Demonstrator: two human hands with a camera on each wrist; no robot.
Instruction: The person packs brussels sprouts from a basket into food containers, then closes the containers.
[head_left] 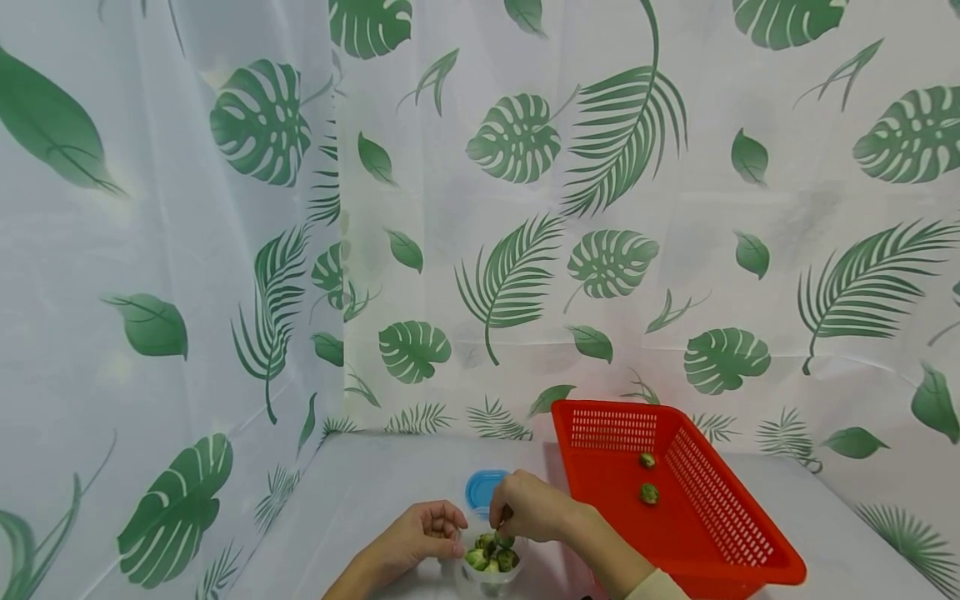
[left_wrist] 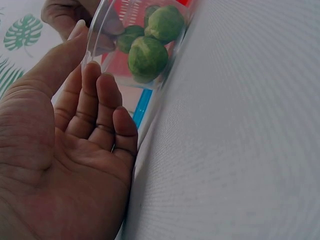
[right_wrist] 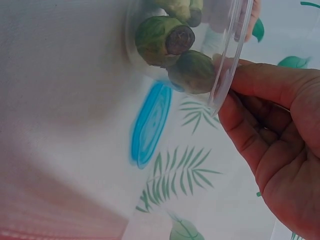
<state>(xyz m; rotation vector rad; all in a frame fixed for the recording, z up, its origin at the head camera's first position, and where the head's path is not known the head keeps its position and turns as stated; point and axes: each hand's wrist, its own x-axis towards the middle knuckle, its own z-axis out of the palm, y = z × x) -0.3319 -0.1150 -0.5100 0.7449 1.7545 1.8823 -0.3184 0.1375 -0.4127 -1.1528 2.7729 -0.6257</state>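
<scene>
Brussels sprouts [head_left: 507, 560] lie clustered in a clear plastic tub [right_wrist: 234, 47] between the two hands, so the tub's filling looks well along. The right hand [head_left: 534, 504], fingertips inside the rim, seems to pinch one sprout [right_wrist: 192, 72]; the left hand [head_left: 426, 532], fingers loosely bent, rests at the tub's side. Two more sprouts [head_left: 648, 494] lie in the red basket [head_left: 611, 483] to the right hand's right; the blue lid [head_left: 483, 486], just ahead of the hands, is off.
</scene>
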